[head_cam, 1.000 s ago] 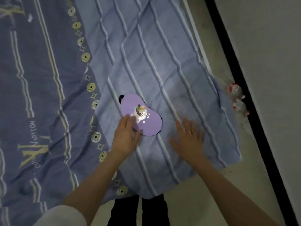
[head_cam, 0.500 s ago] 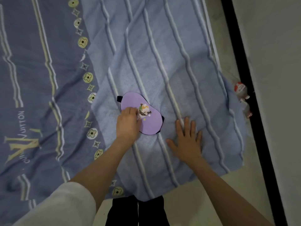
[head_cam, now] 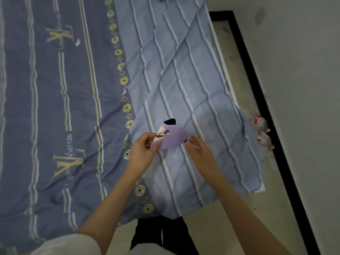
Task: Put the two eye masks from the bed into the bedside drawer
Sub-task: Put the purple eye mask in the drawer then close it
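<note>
Above the bed, your left hand pinches the purple eye mask clear of the blanket while your right hand hovers open beside it; second mask and drawer apparently out of view, nothing stowed.

A lilac eye mask sits just below the middle of the frame, raised off a pale blue striped blanket. It is tilted, its left end pinched. A small cartoon animal marks its front, and a black strap shows at its top edge.
</note>
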Tool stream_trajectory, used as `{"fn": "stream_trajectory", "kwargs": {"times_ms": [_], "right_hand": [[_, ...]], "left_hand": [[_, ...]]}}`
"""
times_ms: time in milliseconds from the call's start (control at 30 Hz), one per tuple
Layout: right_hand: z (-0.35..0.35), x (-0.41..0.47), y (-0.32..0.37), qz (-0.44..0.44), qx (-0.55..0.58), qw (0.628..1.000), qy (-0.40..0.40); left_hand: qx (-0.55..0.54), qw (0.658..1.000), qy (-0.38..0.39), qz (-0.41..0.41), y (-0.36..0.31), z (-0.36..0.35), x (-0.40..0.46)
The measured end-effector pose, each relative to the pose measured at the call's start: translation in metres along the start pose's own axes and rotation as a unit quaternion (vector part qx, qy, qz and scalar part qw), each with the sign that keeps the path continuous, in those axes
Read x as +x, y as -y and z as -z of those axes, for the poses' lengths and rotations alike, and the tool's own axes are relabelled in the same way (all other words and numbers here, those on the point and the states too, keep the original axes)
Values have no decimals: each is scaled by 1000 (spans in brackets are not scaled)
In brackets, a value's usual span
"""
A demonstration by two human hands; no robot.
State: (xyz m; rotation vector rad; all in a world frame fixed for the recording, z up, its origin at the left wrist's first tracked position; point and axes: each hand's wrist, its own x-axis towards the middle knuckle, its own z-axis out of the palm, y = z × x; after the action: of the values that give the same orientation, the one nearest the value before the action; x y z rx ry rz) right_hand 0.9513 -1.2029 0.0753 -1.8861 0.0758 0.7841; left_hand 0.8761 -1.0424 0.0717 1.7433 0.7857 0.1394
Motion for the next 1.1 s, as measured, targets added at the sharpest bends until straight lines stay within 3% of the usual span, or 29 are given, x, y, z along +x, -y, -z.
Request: {"fn": "stream_trajectory", "kwargs": {"times_ms": [100, 167, 233, 267, 333, 433, 533, 633, 800, 933, 1100], "right_hand": [[-11, -24, 43, 62, -3, 998, 1], [-15, -38, 67, 100, -20, 992, -72], [-15, -54, 91, 122, -15, 984, -126], [-14, -62, 103, 127, -1, 986, -108], [-19, -78, 124, 115, 52, 992, -1], [-27, -100, 154, 79, 155, 972, 157], [-22, -115, 175, 97, 170, 964, 177], [-6, -127, 184, 125, 117, 968, 182], [10, -149, 189, 180, 31, 946, 268], [-5, -175, 192, 213, -20, 911, 353], [-44, -222, 187, 228, -83, 863, 444]], "left_hand": [[-83, 996, 15, -5, -34, 25, -20], [-106, 994, 0, -5, -52, 39, -32], [-53, 997, -39, -32, -67, 53, -43], [-12, 996, -64, -54, -75, 58, -49], [52, 985, -112, -119, -91, 66, -63], [104, 960, -110, -235, -118, 69, -87], [188, 933, -96, -290, -132, 69, -109], [161, 940, -128, -271, -143, 67, -139], [135, 907, -330, -222, -155, 93, -188], [93, 952, -240, -167, -155, 127, -235], [43, 946, -307, -99, -133, 150, -301]]}}
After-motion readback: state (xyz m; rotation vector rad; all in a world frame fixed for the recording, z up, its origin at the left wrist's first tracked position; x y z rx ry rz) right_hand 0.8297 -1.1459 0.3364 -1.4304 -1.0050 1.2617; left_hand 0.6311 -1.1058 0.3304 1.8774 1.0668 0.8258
